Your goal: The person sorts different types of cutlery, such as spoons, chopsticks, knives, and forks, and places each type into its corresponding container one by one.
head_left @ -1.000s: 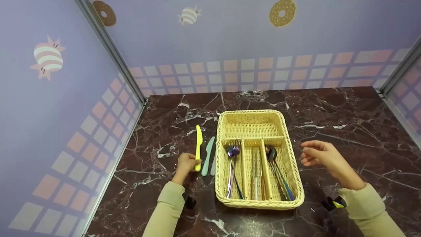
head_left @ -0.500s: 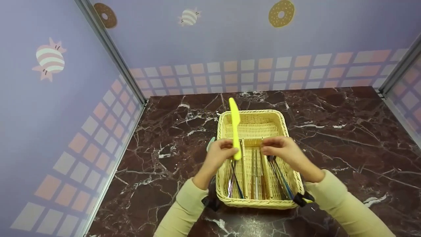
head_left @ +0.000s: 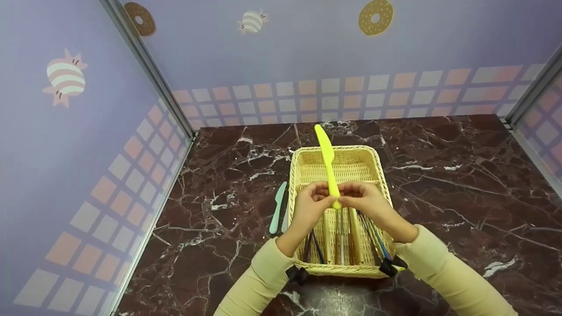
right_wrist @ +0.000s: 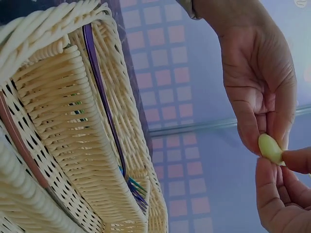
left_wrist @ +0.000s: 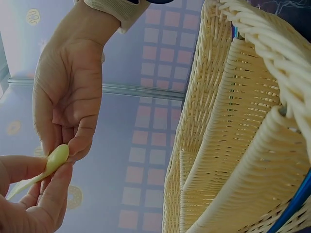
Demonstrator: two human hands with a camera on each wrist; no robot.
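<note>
A yellow knife [head_left: 328, 162] is held up over the wicker basket [head_left: 342, 271], blade pointing away from me. My left hand [head_left: 309, 208] pinches the handle's near end from the left. From the right, my right hand [head_left: 373, 204] pinches the same end with thumb and fingertips. Both wrist views show the fingers meeting around the rounded handle tip. Below lie chopsticks [head_left: 342, 245] in the middle compartment and spoons [head_left: 377, 237], partly covered, in the right one. Forks [right_wrist: 137, 194] occupy the left compartment, their heads hidden by my hand in the head view.
Left of the basket, a teal knife [head_left: 277, 208] lies on the dark marbled table [head_left: 461, 175], with a grey knife [head_left: 285, 223] close against the basket's side. The basket has a wide far compartment. Patterned panels [head_left: 281, 52] enclose the table at the back and sides.
My left hand lifted the yellow knife off the table and carried it right, over the basket. My right hand came in from the right and now grips the handle too.
</note>
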